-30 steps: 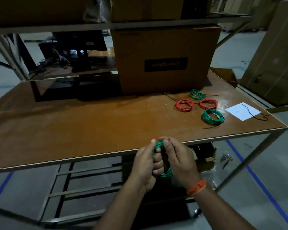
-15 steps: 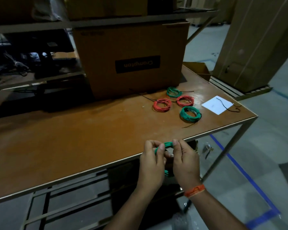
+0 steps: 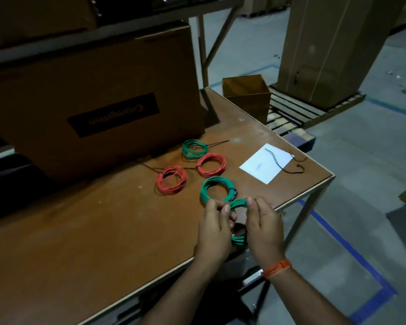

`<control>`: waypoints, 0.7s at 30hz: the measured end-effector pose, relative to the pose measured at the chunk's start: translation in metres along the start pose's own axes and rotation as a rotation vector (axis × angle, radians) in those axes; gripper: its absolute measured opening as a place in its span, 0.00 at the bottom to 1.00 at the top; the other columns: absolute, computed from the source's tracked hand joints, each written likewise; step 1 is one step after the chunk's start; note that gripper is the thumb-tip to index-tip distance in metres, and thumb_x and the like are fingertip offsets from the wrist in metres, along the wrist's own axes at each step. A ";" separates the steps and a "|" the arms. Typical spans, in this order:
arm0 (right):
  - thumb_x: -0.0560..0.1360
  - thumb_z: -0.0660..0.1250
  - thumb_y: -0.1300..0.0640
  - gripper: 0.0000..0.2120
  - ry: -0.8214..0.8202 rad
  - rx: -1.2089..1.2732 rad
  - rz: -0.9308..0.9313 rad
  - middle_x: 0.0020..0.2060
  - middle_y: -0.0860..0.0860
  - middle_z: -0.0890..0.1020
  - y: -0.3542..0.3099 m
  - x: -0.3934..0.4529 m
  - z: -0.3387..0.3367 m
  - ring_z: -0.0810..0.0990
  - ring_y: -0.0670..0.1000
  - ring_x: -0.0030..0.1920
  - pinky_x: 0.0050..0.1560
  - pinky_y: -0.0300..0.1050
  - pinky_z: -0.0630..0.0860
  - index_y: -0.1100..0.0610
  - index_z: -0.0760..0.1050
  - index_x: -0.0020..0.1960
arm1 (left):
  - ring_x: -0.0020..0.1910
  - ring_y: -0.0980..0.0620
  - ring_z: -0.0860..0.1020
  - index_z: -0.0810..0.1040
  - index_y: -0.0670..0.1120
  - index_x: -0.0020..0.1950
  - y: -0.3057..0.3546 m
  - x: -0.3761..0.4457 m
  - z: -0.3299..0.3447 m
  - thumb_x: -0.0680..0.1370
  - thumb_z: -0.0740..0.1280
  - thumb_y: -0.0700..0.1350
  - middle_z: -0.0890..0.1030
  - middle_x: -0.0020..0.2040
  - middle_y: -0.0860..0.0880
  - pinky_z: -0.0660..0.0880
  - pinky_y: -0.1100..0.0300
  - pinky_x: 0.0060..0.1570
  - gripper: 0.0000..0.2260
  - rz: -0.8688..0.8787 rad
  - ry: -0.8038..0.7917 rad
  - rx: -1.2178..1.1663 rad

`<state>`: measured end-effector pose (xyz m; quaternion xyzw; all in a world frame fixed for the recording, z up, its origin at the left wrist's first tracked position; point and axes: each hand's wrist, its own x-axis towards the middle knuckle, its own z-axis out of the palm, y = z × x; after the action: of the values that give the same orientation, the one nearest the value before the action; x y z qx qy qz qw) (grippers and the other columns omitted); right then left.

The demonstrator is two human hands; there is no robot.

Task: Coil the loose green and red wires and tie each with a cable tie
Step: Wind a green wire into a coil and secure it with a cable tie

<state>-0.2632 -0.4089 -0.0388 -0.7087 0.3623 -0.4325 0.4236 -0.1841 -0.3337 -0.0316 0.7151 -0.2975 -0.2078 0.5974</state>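
A green wire coil (image 3: 239, 205) is held upright between both hands just above the table near its front right corner. My left hand (image 3: 215, 227) pinches its left side and my right hand (image 3: 264, 227) grips its right side; the coil's middle is hidden by fingers. On the table beyond lie several tied coils: a green coil (image 3: 217, 189) right behind my hands, a red coil (image 3: 171, 180), another red coil (image 3: 212, 164) and a far green coil (image 3: 194, 148). Black cable ties (image 3: 281, 160) lie on a white paper sheet (image 3: 265, 166).
A large cardboard box (image 3: 92, 97) stands at the back of the brown table (image 3: 80, 231). A small open carton (image 3: 246, 97) sits off the table's far right corner. The table's right edge drops to a grey floor with blue tape lines (image 3: 338, 238).
The view has swung right and closer. Both hands have carried the green coil forward from below the table's front edge to over the table, close to the tied coils.
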 end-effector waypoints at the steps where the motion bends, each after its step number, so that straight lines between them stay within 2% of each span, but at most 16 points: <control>1: 0.83 0.60 0.56 0.10 -0.028 0.013 0.011 0.31 0.40 0.77 0.008 0.009 -0.005 0.77 0.38 0.36 0.35 0.27 0.67 0.51 0.80 0.48 | 0.32 0.59 0.74 0.72 0.49 0.49 -0.001 0.009 0.008 0.85 0.61 0.40 0.79 0.36 0.53 0.72 0.63 0.34 0.07 0.003 0.005 0.027; 5: 0.82 0.63 0.53 0.06 -0.093 0.017 0.028 0.34 0.42 0.79 0.028 0.032 -0.027 0.80 0.42 0.35 0.35 0.34 0.72 0.49 0.77 0.56 | 0.33 0.59 0.77 0.73 0.51 0.48 -0.007 0.031 0.035 0.84 0.62 0.41 0.80 0.36 0.57 0.73 0.65 0.34 0.07 0.036 0.012 0.136; 7: 0.81 0.64 0.55 0.06 -0.104 0.046 0.053 0.37 0.43 0.82 0.032 0.040 -0.034 0.82 0.42 0.37 0.36 0.34 0.76 0.50 0.76 0.57 | 0.33 0.60 0.77 0.74 0.51 0.49 -0.008 0.038 0.045 0.84 0.62 0.42 0.80 0.36 0.56 0.71 0.67 0.34 0.06 0.029 0.015 0.181; 10: 0.80 0.66 0.58 0.08 -0.122 -0.011 0.010 0.46 0.41 0.83 0.039 0.053 -0.039 0.83 0.39 0.47 0.45 0.33 0.77 0.50 0.77 0.59 | 0.34 0.61 0.78 0.75 0.48 0.51 -0.009 0.050 0.054 0.84 0.62 0.43 0.80 0.37 0.54 0.71 0.68 0.34 0.03 0.024 0.025 0.215; 12: 0.79 0.68 0.61 0.11 -0.136 -0.113 -0.072 0.50 0.44 0.84 0.046 0.061 -0.037 0.81 0.39 0.51 0.51 0.30 0.75 0.53 0.80 0.61 | 0.34 0.62 0.78 0.75 0.46 0.53 -0.008 0.056 0.058 0.84 0.62 0.43 0.80 0.38 0.54 0.70 0.71 0.34 0.04 0.016 0.026 0.211; 15: 0.79 0.68 0.62 0.13 -0.097 -0.206 -0.135 0.48 0.48 0.83 0.051 0.068 -0.035 0.78 0.39 0.48 0.50 0.23 0.69 0.57 0.82 0.62 | 0.35 0.62 0.78 0.74 0.46 0.55 -0.005 0.060 0.063 0.85 0.61 0.43 0.80 0.40 0.52 0.70 0.72 0.34 0.04 0.004 -0.020 0.160; 17: 0.79 0.67 0.64 0.12 -0.055 -0.200 -0.138 0.46 0.49 0.83 0.054 0.072 -0.035 0.78 0.38 0.46 0.48 0.23 0.69 0.57 0.82 0.61 | 0.36 0.61 0.78 0.74 0.49 0.59 -0.006 0.063 0.066 0.86 0.60 0.45 0.80 0.41 0.52 0.72 0.70 0.36 0.06 0.018 -0.077 0.121; 19: 0.80 0.66 0.63 0.11 -0.038 -0.167 -0.135 0.47 0.48 0.83 0.057 0.075 -0.034 0.79 0.38 0.47 0.49 0.27 0.73 0.57 0.82 0.60 | 0.36 0.59 0.79 0.74 0.51 0.62 -0.007 0.066 0.067 0.86 0.59 0.48 0.80 0.41 0.53 0.73 0.67 0.37 0.07 0.065 -0.123 0.143; 21: 0.80 0.66 0.62 0.10 -0.046 -0.114 -0.112 0.47 0.47 0.84 0.059 0.078 -0.033 0.81 0.41 0.48 0.49 0.34 0.77 0.56 0.83 0.59 | 0.35 0.58 0.79 0.74 0.50 0.60 -0.006 0.067 0.068 0.86 0.60 0.47 0.80 0.40 0.54 0.72 0.67 0.37 0.06 0.114 -0.136 0.175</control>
<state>-0.2740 -0.5096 -0.0595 -0.7607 0.3361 -0.4178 0.3658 -0.1783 -0.4275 -0.0472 0.7306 -0.3946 -0.1950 0.5220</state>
